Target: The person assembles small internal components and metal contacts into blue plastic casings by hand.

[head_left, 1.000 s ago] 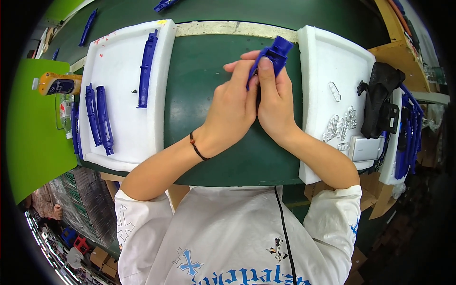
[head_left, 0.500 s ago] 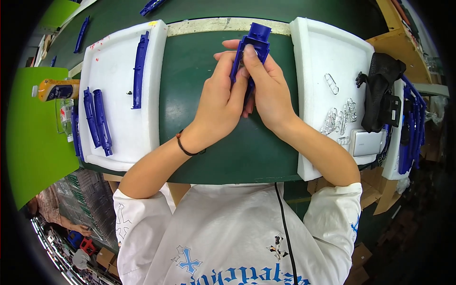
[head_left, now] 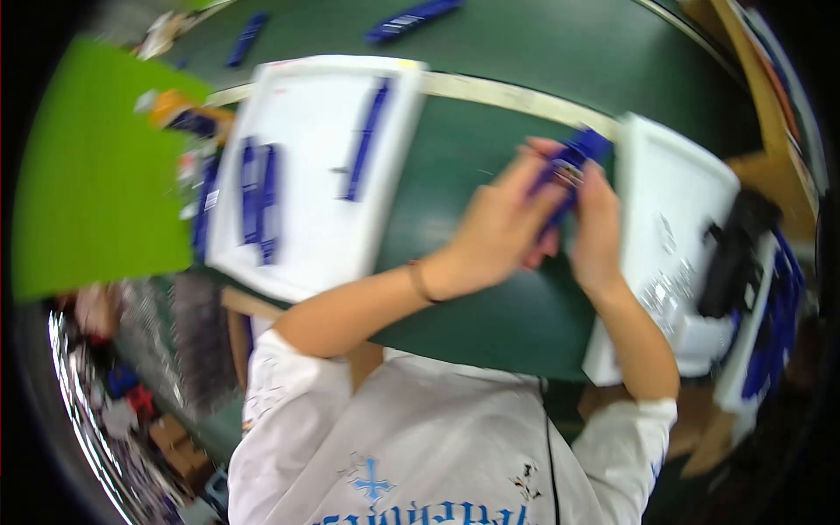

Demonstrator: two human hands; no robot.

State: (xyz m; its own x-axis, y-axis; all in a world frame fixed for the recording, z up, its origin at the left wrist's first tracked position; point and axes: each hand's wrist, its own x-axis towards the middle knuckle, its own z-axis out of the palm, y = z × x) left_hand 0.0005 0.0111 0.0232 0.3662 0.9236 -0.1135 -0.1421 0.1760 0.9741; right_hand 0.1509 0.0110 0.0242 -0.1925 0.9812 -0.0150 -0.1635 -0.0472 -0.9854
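Observation:
Above the green table, my left hand [head_left: 503, 223] is closed round a long blue plastic housing [head_left: 588, 144]. Its upper end sticks out past my fingers, and something small and shiny shows in its hollow. My right hand [head_left: 598, 232] lies along the housing's right side, its thumb against the edge. The right fingers are mostly hidden behind the part, and motion blurs both hands. More housings of the same kind, a single one [head_left: 366, 140] and a pair [head_left: 259, 201], lie on the white foam tray [head_left: 319, 223] to the left.
A second foam tray [head_left: 643, 166] on the right bears clear loop-shaped pieces [head_left: 665, 289], a black pouch [head_left: 742, 254] and a silver box [head_left: 703, 337]. An orange bottle [head_left: 175, 112] stands at far left. Blue housings [head_left: 411, 19] lie on the surface beyond the pale strip.
The whole view has swung, so trays and table sit further right and lower. Both hands stay at the blue housing; my right hand's palm has drawn slightly away from my left hand.

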